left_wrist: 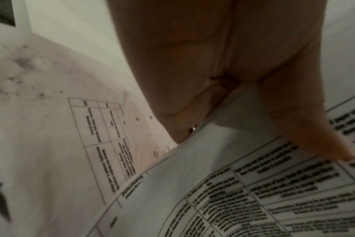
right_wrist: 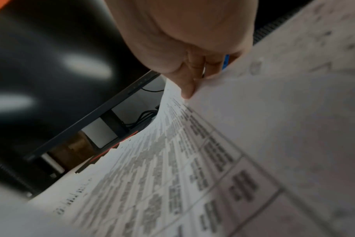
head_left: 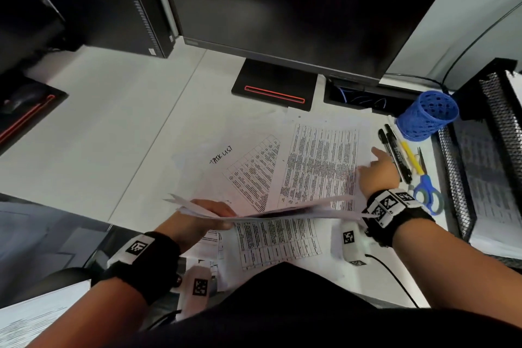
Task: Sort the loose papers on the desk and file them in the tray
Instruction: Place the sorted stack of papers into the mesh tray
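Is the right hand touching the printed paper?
Touching. The right wrist view shows the right hand pinching the printed sheet's edge, lifting it.

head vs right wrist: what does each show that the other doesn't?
Only head: left hand holding a stack of papers above the desk, the sheet marked "TASK LIST", blue pen cup, markers, scissors, mesh tray.

Only right wrist: the fingers curl on a printed sheet's lifted edge; cables under the monitor.

Both: right hand, that sheet, monitor.
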`<state>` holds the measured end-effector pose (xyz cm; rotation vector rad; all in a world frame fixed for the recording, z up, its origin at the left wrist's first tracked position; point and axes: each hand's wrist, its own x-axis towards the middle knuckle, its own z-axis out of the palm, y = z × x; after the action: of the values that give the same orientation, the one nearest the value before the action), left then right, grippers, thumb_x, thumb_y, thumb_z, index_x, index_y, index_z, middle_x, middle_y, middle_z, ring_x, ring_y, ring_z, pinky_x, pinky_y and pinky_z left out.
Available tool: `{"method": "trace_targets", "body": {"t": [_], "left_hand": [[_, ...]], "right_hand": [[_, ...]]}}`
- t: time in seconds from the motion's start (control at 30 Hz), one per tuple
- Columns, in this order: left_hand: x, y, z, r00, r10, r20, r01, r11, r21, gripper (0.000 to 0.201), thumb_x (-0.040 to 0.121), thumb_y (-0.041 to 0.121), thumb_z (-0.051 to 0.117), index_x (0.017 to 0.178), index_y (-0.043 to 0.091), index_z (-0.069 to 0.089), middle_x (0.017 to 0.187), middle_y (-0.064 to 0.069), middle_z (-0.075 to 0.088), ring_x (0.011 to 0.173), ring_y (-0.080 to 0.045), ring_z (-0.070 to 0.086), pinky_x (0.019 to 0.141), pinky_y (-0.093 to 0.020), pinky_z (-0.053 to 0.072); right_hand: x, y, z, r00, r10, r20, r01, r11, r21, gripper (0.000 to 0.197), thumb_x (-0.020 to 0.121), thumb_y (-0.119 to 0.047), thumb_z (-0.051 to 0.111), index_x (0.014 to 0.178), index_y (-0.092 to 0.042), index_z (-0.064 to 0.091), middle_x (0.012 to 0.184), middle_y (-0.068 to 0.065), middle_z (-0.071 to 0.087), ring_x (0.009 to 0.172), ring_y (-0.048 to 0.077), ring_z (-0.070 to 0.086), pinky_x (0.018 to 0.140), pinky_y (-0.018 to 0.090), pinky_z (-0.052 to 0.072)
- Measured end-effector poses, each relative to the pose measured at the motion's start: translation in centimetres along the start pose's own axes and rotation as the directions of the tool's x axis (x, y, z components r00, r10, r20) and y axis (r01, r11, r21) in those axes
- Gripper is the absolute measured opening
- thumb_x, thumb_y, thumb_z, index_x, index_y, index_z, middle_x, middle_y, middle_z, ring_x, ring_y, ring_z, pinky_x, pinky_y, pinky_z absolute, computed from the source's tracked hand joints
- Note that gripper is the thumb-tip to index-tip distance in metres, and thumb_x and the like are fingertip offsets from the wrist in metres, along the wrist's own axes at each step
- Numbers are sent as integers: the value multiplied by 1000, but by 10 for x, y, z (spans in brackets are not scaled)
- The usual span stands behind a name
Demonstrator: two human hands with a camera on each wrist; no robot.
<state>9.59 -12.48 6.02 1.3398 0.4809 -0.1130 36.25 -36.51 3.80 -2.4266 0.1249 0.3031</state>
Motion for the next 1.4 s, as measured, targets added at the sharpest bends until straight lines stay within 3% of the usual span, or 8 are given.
{"method": "trace_targets", "body": {"t": [0.13,0.4,0.53,0.8,0.9,1.07,1.23,1.4], "left_hand": [[0,0,-7,999,18,38,-18,1000,-20,10,51,16,82,52,16,72,67,2,68,66,-10,62,65,-20,44],[1,-10,-15,999,30,30,-26,992,-122,39,30,34,95,51,12,71,72,-7,68,74,-22,63,69,-27,49],[1,-12,-16,999,21,41,-16,992,-124,37,33,31,94,54,10,72,75,-9,70,76,-22,65,71,-27,50],[6,-30,-21,996,70,-51,-77,986,-146,30,45,27,93,64,11,77,86,-16,73,95,-36,65,91,-44,50],[6,-36,-22,996,72,-53,-78,992,-102,4,63,17,81,64,18,76,83,-9,74,90,-26,68,87,-37,53],[6,-27,-16,999,10,-45,-12,998,-62,34,40,42,87,62,17,76,85,-10,74,87,-20,70,77,-22,55],[36,-200,-134,963,-259,-71,264,961,80,54,52,53,81,94,22,73,108,-15,69,105,-30,65,92,-51,51],[12,-29,-17,997,-75,-16,77,988,131,15,59,18,71,71,13,78,90,-10,74,84,-18,70,77,-21,54]], "right_hand": [[10,-8,-13,994,-84,-72,81,996,-46,33,95,-8,49,127,-7,56,120,15,65,113,30,58,92,29,41],[15,-35,-20,973,-207,-99,211,977,27,19,95,-7,47,109,-4,60,101,15,66,80,21,53,70,22,33],[14,-38,-1,951,-293,102,284,954,93,14,95,-9,49,103,-11,59,91,8,61,66,14,50,69,23,36],[-4,-45,24,813,-203,546,359,913,-195,44,97,-14,49,138,-2,39,135,17,51,125,31,48,98,30,37],[-2,-45,27,866,-234,442,348,917,-196,38,97,-8,45,134,1,45,120,19,57,119,34,51,91,27,38],[10,-41,19,914,-272,301,299,953,-49,36,93,-15,53,128,-16,55,102,4,64,100,23,59,91,26,42],[1,-40,23,824,-202,529,347,919,-190,58,88,-31,64,138,-8,45,133,13,54,123,28,50,103,35,36],[0,-32,29,913,-130,386,246,932,-266,56,84,-35,68,124,2,52,125,20,58,114,35,55,95,39,45]]}}
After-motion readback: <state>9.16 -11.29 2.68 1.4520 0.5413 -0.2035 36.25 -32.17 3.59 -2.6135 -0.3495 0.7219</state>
